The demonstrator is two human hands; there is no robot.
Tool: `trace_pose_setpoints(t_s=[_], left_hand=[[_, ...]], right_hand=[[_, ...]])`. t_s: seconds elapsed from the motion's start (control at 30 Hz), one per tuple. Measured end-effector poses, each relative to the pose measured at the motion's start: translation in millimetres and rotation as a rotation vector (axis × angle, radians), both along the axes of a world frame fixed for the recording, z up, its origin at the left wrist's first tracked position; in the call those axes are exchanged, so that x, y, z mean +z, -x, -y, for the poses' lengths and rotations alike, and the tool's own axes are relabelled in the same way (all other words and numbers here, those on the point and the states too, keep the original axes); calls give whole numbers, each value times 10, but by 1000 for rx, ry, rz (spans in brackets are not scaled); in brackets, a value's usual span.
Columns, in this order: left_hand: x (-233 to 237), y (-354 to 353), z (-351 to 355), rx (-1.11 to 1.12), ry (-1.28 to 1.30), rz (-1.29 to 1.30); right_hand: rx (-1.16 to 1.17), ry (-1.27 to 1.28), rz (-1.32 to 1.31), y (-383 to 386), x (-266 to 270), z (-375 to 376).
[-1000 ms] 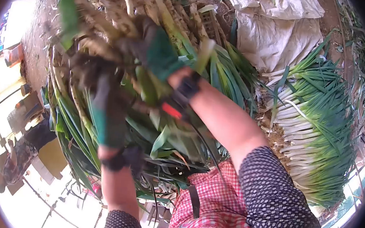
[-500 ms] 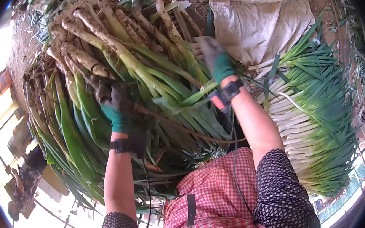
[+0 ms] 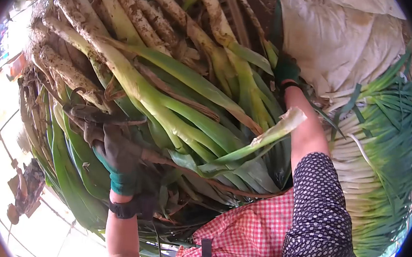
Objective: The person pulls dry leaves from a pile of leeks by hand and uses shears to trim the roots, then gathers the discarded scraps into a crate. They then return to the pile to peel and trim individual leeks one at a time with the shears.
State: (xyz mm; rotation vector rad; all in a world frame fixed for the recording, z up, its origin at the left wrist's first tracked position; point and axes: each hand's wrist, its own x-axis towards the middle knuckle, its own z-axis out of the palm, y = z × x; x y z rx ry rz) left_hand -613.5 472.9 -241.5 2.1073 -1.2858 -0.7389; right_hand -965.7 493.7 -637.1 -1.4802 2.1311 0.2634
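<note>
A large heap of big leeks [image 3: 136, 83], with soil on their pale stems, fills the left and middle of the head view. My left hand [image 3: 111, 147], in a dark and green glove, lies on the left side of the heap, its fingers curled round something dark that I cannot make out. A thin brown strip [image 3: 211, 180] runs rightward from beside it. My right hand [image 3: 285, 69], in a green glove, reaches to the right edge of the heap, beside leek stems. Its fingers are hidden. A cut, pale leaf end [image 3: 287, 126] sticks up near my right forearm.
A pale cloth sack [image 3: 341, 37] lies at the upper right. Below it is a neat pile of thinner, trimmed leeks [image 3: 384, 168]. A red checked apron [image 3: 246, 225] is at the bottom. Bright ground with thin lines shows at the lower left.
The view has shifted closer to the heap. My right hand has moved rightward along the heap's far side, its fingers passing out of sight. My left hand stays at the left side.
</note>
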Motion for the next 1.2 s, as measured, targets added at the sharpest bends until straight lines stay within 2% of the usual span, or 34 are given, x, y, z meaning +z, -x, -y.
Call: trace_pose_setpoints(t_s=[0.07,0.1,0.13,0.2,0.27,0.3,0.4,0.5,0.57,0.63,0.7,0.77,0.8,0.83,0.9,0.93,0.97,1.07,1.13,1.17,1.2], left_hand=[[13,16,-11,93,-46,-65],[-9,-74,-33,-149,15,242],[-62,-234,-58,-390,76,543],[-101,-290,-63,-395,109,530],[-97,-162,-27,71,37,-103],[-116,-76,29,-19,133,28],[-41,44,74,-3,132,-11],[-249,-168,-1,-48,214,-39],[-224,-181,29,-125,287,23],[-166,-144,61,-68,207,-47],[-109,-157,57,-39,141,-23],[81,-91,49,30,65,-186],[180,-42,30,64,26,-265],[286,10,-31,62,73,-442],[634,88,-198,154,22,-578],[760,115,-298,199,-6,-648],[782,124,-407,176,143,-569],[1232,175,-845,393,-16,-1030],[1508,315,-1103,469,-71,-1060],[1634,375,-1243,510,-99,-1073],[1723,390,-1378,494,-126,-1092]], right_hand=[[-37,-112,18,33,-60,-55],[-102,-78,118,72,-1,-85],[-75,-85,83,92,224,-79],[-23,-80,6,142,901,35],[-240,-39,307,345,1252,53],[-345,-15,459,432,1426,68],[-737,176,874,143,2118,40],[-333,140,829,-447,2260,210],[-141,134,612,-773,2237,259],[-28,156,214,-990,2181,309],[-88,118,408,-885,2171,356],[-169,93,549,-778,2325,433],[-64,-2,454,-663,2145,428],[40,-95,356,-485,1729,409],[125,-143,351,-296,1716,293],[111,-93,444,-230,1916,209],[-57,-149,590,-164,2118,151],[-536,-247,958,202,2573,-104],[-621,-375,1261,173,3742,23],[-606,-360,1222,218,3946,-2],[-694,-396,1305,199,4294,14]])
